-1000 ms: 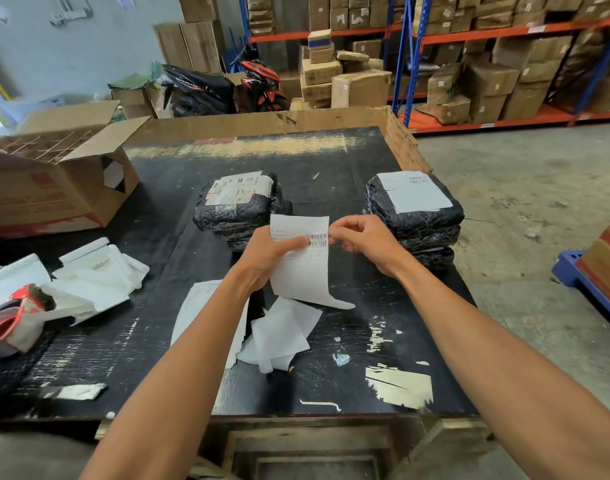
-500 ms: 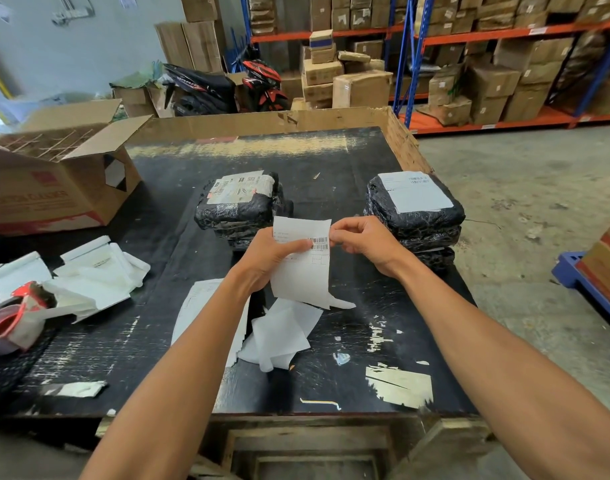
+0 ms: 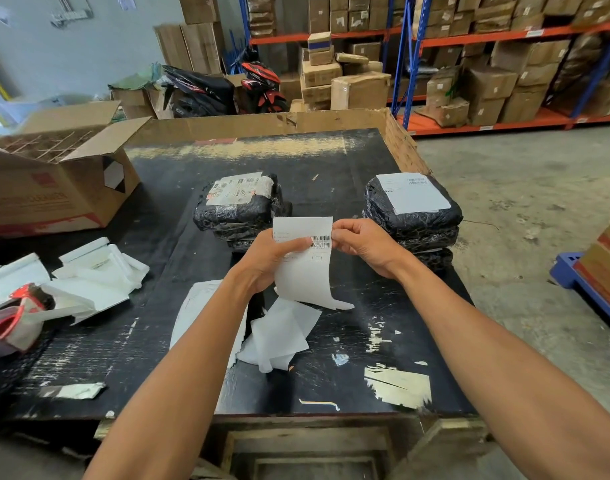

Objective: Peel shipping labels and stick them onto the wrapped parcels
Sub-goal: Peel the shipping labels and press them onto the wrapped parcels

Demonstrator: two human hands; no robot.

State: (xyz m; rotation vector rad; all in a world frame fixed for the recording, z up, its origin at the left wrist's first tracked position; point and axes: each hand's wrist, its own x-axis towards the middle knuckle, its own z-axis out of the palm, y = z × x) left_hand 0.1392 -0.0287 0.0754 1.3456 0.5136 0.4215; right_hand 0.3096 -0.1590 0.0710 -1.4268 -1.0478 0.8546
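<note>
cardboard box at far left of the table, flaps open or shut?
Open. The cardboard box has its top flaps folded up and outward, and a cardboard divider grid shows inside. Whether the cells hold anything: cannot tell.

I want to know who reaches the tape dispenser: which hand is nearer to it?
Left. The left hand holds the label at mid-table; the tape dispenser lies far to its left. The right hand is farther right.

1. A single wide-angle view from the person's head looks forward and down.
2. It sits close above the hands (image 3: 317,254) and the black table (image 3: 331,154), whose near edge lies low in the picture.
3. Farther off, shelves (image 3: 487,36) cross the top edge.
</note>
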